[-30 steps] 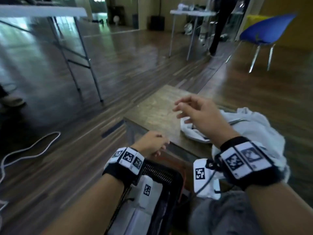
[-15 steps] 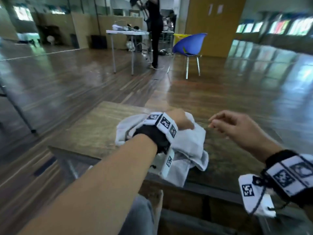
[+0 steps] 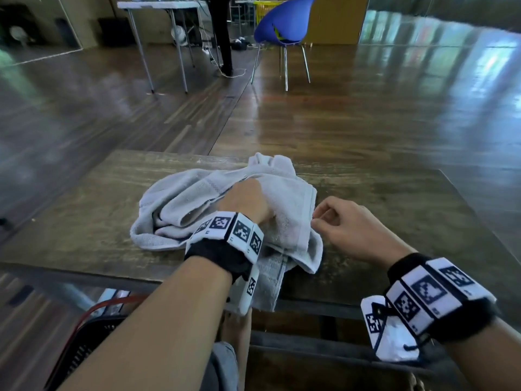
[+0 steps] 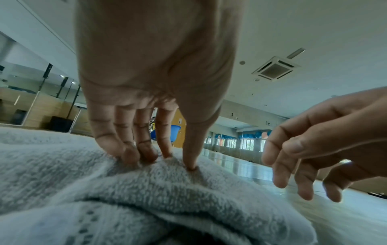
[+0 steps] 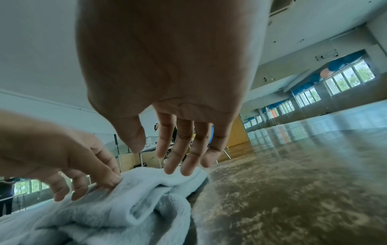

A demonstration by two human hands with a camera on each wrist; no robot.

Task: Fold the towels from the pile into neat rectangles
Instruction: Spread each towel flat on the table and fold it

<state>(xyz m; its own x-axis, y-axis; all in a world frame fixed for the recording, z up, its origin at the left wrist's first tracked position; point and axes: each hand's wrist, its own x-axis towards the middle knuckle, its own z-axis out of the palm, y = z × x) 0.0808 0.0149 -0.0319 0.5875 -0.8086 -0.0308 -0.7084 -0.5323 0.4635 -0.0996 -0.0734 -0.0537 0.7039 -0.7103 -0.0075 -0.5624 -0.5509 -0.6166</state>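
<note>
A crumpled light grey towel point(image 3: 284, 193) point(image 4: 146, 199) point(image 5: 125, 207) lies on the wooden table point(image 3: 84, 221). One end hangs over the near edge. My left hand point(image 3: 248, 201) point(image 4: 167, 160) sits on top of the heap and pinches a fold of the towel between thumb and fingers point(image 4: 130, 154). My right hand point(image 3: 338, 221) point(image 5: 159, 154) hovers at the towel's right edge, fingers relaxed and pointing down, holding nothing. Its fingertips point(image 5: 173, 169) are just above the cloth.
A black basket with a red handle point(image 3: 84, 334) stands on the floor at the near left, below the table edge. Farther off on the wooden floor are a blue chair point(image 3: 284, 21), a white folding table point(image 3: 158, 7) and a standing person point(image 3: 222, 32).
My left hand came up from beside the basket onto the towel and took hold of it. My right hand left the towel, then drew in to its right edge.
</note>
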